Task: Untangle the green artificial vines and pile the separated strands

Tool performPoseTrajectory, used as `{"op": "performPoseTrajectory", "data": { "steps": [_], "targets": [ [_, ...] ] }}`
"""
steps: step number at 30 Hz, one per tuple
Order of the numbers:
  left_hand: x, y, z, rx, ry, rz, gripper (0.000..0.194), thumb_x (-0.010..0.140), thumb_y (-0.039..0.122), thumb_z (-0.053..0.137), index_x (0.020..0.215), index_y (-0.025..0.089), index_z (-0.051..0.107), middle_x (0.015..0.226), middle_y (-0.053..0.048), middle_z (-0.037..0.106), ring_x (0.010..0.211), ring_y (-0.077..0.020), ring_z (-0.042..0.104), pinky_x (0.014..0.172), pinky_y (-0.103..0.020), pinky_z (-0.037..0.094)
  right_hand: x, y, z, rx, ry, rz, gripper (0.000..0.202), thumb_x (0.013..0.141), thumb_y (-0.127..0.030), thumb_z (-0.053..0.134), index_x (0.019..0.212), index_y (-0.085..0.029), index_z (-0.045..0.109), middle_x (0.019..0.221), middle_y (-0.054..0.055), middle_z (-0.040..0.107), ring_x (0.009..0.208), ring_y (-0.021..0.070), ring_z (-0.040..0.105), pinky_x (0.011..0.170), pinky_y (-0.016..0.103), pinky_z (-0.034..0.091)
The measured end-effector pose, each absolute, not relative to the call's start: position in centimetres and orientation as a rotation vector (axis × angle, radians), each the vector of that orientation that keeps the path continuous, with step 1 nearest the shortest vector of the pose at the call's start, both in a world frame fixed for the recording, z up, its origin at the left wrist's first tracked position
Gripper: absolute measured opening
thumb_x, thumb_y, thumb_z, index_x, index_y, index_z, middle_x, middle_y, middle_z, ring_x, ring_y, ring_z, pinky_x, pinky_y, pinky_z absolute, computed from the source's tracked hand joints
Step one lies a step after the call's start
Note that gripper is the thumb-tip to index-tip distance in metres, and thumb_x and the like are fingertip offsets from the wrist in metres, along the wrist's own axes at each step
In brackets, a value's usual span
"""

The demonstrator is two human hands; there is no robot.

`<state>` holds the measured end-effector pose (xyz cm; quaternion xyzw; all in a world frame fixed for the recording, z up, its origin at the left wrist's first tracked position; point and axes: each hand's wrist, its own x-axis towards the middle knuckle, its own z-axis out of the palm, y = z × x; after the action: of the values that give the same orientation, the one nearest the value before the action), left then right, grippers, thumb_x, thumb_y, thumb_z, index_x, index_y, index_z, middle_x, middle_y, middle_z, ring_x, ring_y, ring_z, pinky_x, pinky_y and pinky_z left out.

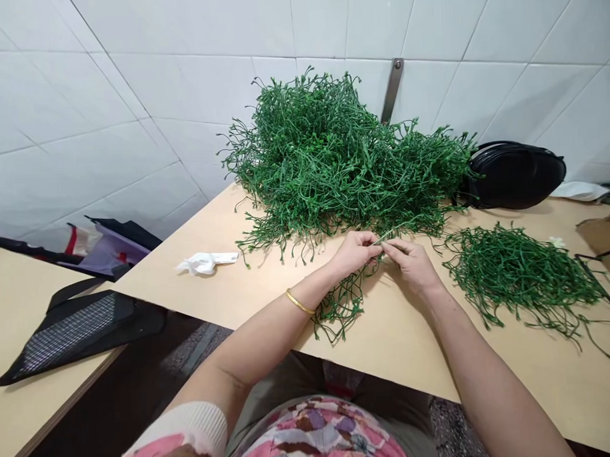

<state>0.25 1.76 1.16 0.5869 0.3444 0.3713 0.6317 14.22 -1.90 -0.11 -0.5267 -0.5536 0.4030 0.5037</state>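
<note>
My left hand (358, 250) and my right hand (409, 259) meet over the table, fingertips pinched close together on a thin green artificial stem (384, 238). Under my left wrist lies a small bunch of green artificial stems (342, 308), partly hidden by the forearm. Just beyond both hands rises a big heap of green artificial stems (327, 154) with small budded tips. To the right of my right hand spreads a flatter pile of similar stems (521, 274).
A black bag (518, 174) stands against the tiled wall, right of the heap. A crumpled white tissue (202, 263) lies on the table at left. Farther left, a black mesh pouch (73, 330) rests on another table. A brown box (606, 244) sits at the right edge.
</note>
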Motion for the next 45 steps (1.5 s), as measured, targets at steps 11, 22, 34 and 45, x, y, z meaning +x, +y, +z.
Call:
{"op": "performPoseTrajectory", "data": {
  "steps": [11, 22, 34, 45],
  "targets": [
    [0.9, 1.4, 1.0, 1.673, 0.977, 0.728, 0.012, 0.080, 0.020, 0.048, 0.069, 0.015, 0.048, 0.051, 0.005, 0.046, 0.048, -0.0073, 0.046, 0.049, -0.020, 0.035, 14.0, -1.5, -0.1, -1.278, -1.079, 1.041, 0.033, 0.058, -0.048, 0.070, 0.062, -0.020, 0.052, 0.053, -0.005, 0.044, 0.049, 0.0083, 0.032, 0.045, 0.023, 0.024],
    [0.3, 1.7, 0.3, 2.317, 1.204, 0.681, 0.017, 0.076, 0.016, 0.040, 0.076, 0.018, 0.057, 0.074, -0.007, 0.060, 0.071, -0.0195, 0.052, 0.063, -0.029, 0.033, 13.7, -1.7, -0.4, -1.474, -1.427, 0.861, 0.043, 0.075, -0.058, 0.053, 0.054, -0.022, 0.043, 0.050, -0.003, 0.041, 0.050, 0.0114, 0.035, 0.050, 0.026, 0.027],
    [0.5, 3.8, -0.5, 2.143, 1.289, 0.797, 0.010, 0.071, 0.013, 0.048, 0.063, 0.018, 0.051, 0.060, -0.002, 0.051, 0.063, -0.0168, 0.049, 0.060, -0.028, 0.032, 12.1, -8.1, 4.3, -1.556, -1.847, 0.598, 0.040, 0.087, -0.048, 0.039, 0.057, -0.022, 0.039, 0.051, 0.000, 0.044, 0.051, 0.0131, 0.040, 0.052, 0.027, 0.028],
    [-1.6, 3.3, 1.3, 1.022, 0.727, 0.749, 0.009, 0.067, 0.004, 0.061, 0.074, 0.009, 0.059, 0.057, 0.001, 0.055, 0.044, -0.0032, 0.046, 0.051, -0.019, 0.041, 23.3, -9.1, 5.0, -2.510, -1.484, -0.425, 0.046, 0.086, -0.053, 0.035, 0.096, -0.017, 0.062, 0.073, 0.017, 0.062, 0.069, 0.0341, 0.057, 0.055, 0.040, 0.036]
  ]
}}
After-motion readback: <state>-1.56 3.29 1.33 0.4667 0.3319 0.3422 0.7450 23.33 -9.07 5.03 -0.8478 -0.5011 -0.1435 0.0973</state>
